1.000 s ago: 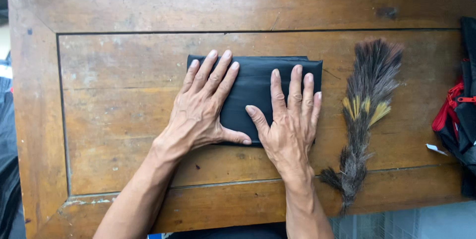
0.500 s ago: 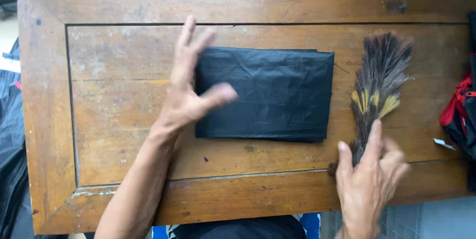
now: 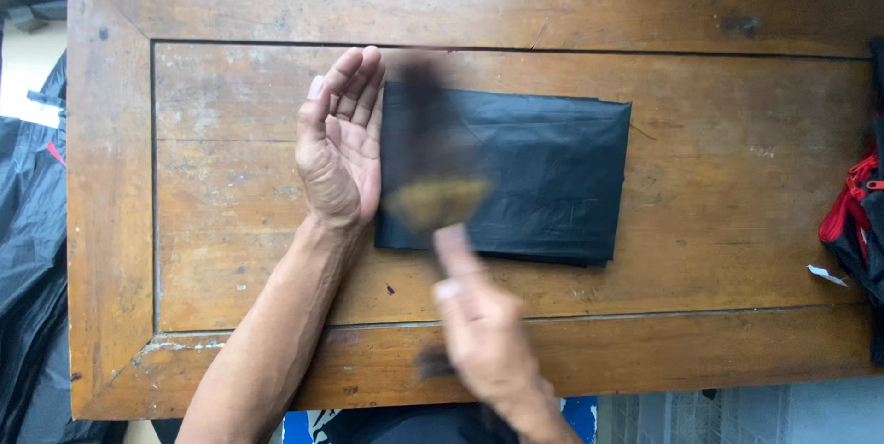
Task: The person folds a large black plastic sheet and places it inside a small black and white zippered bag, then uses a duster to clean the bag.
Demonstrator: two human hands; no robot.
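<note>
A folded black plastic sheet (image 3: 534,177) lies flat on the middle of a worn wooden table (image 3: 230,2). My left hand (image 3: 339,145) stands on its edge at the sheet's left side, fingers straight and together, holding nothing. My right hand (image 3: 483,333) is near the table's front edge, blurred by motion, closed on the handle of a dark feather duster (image 3: 425,158). The duster's bristles with a yellow band sweep over the left part of the black sheet, heavily blurred.
A red and black bag (image 3: 856,214) sits at the table's right edge, with a small white scrap (image 3: 825,274) beside it. Black plastic (image 3: 28,251) lies off the table's left side. A blue patterned thing (image 3: 308,426) shows below the front edge.
My right hand picked the feather duster up from the right of the table and swung it left over the sheet. My left hand turned onto its edge beside the sheet.
</note>
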